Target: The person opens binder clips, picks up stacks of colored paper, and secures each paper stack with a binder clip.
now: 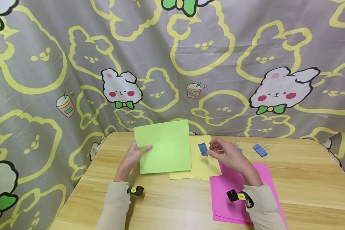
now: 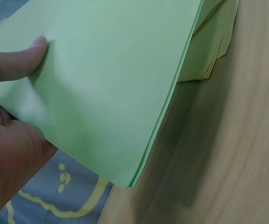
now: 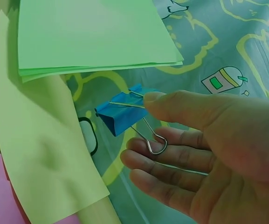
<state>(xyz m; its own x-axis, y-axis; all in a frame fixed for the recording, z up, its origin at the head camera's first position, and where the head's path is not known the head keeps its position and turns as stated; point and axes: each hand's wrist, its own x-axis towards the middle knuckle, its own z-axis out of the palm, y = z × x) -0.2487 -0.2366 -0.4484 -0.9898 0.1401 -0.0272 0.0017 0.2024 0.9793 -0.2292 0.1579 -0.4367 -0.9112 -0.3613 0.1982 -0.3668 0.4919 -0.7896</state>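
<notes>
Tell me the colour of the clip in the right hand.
The clip is blue; it shows best in the right wrist view.

Right hand (image 3: 218, 158): held one blue binder clip (image 3: 125, 112) by its wire handles. Green sheets (image 3: 97, 35), stacked, showed upper left; yellow paper (image 3: 45, 126), below them.
</notes>
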